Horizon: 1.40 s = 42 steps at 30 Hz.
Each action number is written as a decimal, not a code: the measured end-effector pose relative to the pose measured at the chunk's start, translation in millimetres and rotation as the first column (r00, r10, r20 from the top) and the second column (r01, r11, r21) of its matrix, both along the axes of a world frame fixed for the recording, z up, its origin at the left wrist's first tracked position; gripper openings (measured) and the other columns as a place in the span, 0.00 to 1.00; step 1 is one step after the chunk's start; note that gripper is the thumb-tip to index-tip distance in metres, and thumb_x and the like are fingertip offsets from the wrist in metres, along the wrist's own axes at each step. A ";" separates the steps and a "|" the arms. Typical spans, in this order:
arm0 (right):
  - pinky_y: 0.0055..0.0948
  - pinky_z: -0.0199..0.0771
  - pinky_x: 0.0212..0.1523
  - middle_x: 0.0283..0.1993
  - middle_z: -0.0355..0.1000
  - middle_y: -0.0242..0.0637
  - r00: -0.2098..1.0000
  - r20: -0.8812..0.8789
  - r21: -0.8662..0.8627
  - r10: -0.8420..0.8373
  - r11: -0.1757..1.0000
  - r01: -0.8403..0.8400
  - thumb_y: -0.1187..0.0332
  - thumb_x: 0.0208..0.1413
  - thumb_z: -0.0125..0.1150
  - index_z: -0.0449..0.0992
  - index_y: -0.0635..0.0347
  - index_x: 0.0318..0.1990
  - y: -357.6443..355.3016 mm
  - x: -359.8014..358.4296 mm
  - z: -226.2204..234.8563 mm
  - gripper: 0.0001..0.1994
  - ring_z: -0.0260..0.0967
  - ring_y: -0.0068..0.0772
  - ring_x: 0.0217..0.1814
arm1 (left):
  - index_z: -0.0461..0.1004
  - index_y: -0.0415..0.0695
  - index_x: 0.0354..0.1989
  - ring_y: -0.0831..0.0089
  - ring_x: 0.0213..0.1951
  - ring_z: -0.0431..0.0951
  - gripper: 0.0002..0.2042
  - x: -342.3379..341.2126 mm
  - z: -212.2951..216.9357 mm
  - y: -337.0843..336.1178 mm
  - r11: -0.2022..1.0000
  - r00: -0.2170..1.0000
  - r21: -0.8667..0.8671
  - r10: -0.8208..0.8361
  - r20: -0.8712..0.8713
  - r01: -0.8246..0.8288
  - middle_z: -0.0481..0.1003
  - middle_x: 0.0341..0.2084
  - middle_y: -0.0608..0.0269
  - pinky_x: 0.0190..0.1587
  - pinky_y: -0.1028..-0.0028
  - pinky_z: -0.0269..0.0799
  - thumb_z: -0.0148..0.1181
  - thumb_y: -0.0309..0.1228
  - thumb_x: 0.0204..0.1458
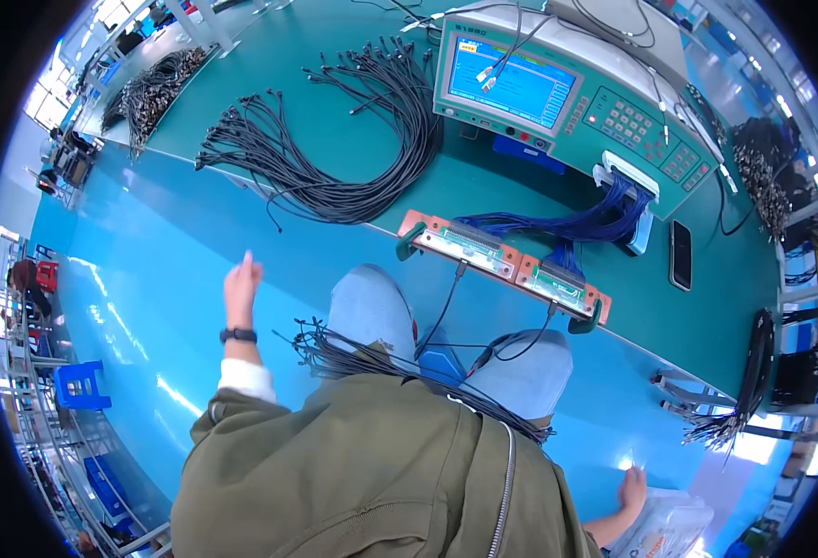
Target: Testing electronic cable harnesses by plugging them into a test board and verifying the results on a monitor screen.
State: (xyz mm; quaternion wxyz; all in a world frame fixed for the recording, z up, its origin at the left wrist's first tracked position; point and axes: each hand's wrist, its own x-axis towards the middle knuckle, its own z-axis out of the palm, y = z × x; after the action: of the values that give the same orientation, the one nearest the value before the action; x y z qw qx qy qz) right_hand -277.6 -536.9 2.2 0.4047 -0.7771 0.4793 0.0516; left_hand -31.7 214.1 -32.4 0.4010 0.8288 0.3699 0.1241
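My left hand [244, 284] is held out over the floor on the left, a finger stretched out and nothing seen in it. Low on the right, my right hand [630, 488] is small in view, its fingers curled; whether it holds anything is hidden. Beside it is a whitish plastic bag [665, 528]. Across my lap lies a bundle of thin black cables [362, 358]. Two cables run from it to a test fixture [483, 253] with copper-coloured plates and green handles at the table's edge. Neither hand touches the cables or fixture.
A green-topped table [511, 191] carries a tester [567, 102] with a lit screen and keypad. Blue wires [576, 223] link it to the fixture. A large curved bundle of black cables [399, 158] and a phone [680, 255] lie there. A blue stool [81, 385] stands far left.
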 end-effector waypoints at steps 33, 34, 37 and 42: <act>0.37 0.58 0.53 0.27 0.74 0.27 0.026 0.732 -0.208 -0.680 -0.260 -0.943 0.62 0.51 0.57 0.76 0.47 0.38 260.2 228.7 148.0 0.08 0.67 0.26 0.31 | 0.68 0.37 0.18 0.69 0.24 0.68 0.10 -7.2 126.2 -216.2 0.126 0.236 -0.199 -0.497 0.835 0.972 0.72 0.22 0.54 0.28 0.77 0.64 0.41 0.20 0.48; 0.33 0.66 0.45 0.27 0.74 0.28 0.011 0.718 -0.165 -0.696 -0.186 -0.968 0.65 0.50 0.58 0.76 0.49 0.38 243.7 223.2 149.9 0.08 0.67 0.24 0.29 | 0.67 0.38 0.17 0.68 0.25 0.68 0.10 -7.2 119.7 -210.1 0.173 0.313 -0.262 -0.452 0.835 0.950 0.72 0.22 0.53 0.29 0.76 0.65 0.41 0.20 0.47; 0.18 0.70 0.28 0.26 0.73 0.33 -0.193 0.576 -0.303 -0.794 0.012 -0.953 0.71 0.51 0.57 0.75 0.56 0.40 189.4 193.8 161.5 0.08 0.66 0.19 0.24 | 0.69 0.39 0.33 0.69 0.29 0.71 0.09 12.9 113.6 -176.6 0.312 0.421 -0.387 -0.048 0.906 0.868 0.73 0.30 0.54 0.31 0.76 0.66 0.40 0.27 0.56; 0.17 0.62 0.18 0.18 0.63 0.28 -0.211 0.901 0.094 -0.380 0.645 -0.759 0.68 0.56 0.51 0.68 0.61 0.47 110.4 112.1 139.6 0.13 0.54 0.16 0.15 | 0.65 0.41 0.37 0.83 0.19 0.60 0.06 34.1 88.9 -71.6 -0.314 0.857 -0.815 0.352 0.378 0.488 0.63 0.19 0.69 0.22 0.85 0.61 0.42 0.29 0.59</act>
State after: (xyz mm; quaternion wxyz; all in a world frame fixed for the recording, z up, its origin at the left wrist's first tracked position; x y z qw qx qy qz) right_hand -165.6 -426.5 141.8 0.8484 -0.3673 -0.2306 -0.3037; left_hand 2.4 142.4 56.5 0.9843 0.1029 0.1365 -0.0445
